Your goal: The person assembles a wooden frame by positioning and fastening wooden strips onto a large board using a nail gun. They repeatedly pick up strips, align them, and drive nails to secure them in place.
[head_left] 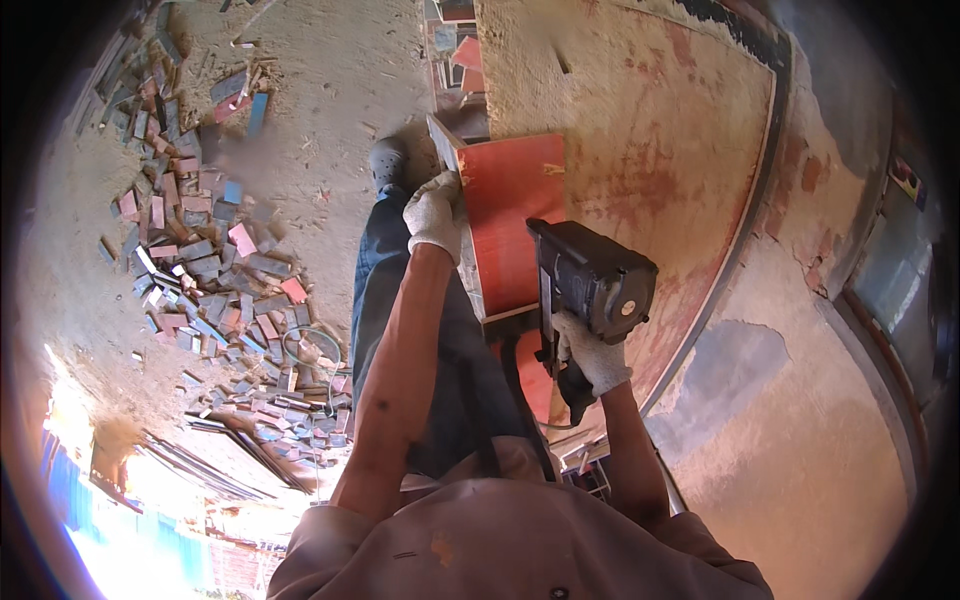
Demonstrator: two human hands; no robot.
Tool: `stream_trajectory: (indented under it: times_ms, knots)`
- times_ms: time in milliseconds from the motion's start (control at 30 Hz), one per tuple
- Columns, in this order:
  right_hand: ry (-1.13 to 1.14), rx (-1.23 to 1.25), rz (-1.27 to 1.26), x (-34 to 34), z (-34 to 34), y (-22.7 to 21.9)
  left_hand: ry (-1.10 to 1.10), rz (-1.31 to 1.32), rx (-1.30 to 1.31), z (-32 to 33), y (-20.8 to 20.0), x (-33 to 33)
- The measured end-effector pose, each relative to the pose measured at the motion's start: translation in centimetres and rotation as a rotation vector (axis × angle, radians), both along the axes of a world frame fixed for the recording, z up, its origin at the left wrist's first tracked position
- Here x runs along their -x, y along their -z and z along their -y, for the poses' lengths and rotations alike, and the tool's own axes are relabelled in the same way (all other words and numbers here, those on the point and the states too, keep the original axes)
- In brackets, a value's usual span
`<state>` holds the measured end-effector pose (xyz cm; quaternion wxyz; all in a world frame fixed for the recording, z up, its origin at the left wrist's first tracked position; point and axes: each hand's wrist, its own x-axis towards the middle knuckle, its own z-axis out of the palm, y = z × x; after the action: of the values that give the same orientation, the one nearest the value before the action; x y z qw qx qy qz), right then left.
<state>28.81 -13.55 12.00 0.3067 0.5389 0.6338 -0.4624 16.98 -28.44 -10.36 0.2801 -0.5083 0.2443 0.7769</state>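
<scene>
My right hand (594, 358), in a pale work glove, is closed around the handle of a black nail gun (598, 280). The nose side of the tool is close to the right edge of a red board (512, 215); whether it touches cannot be made out. My left hand (434, 210), gloved too, grips the board's left side near its far end, fingertips partly hidden. A narrow grey-white strip (446, 145) stands along that far left corner, meeting the red face. Below the board, a dark edge (508, 316) and another red panel (534, 375) show partly behind the tool.
A large stained wooden sheet (640, 130) lies beneath and to the right, against a peeling plaster wall (790, 420). Several wood offcuts (205, 260) are heaped on the dusty floor at left. Long dark strips (250, 450) lie lower left. My shoe (390, 160) is beside the board.
</scene>
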Motion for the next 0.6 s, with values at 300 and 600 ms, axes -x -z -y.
stream_trajectory:
  times_ms: [300, 600]
  knots:
    - [-0.021, -0.004, 0.048, -0.3, -0.3, 0.1, 0.107, -0.311, 0.784, -3.4, -2.3, -2.5]
    - [0.020, 0.001, 0.036, -0.3, -0.4, 0.0, 0.062, -0.058, 0.250, -0.9, -1.9, -0.5]
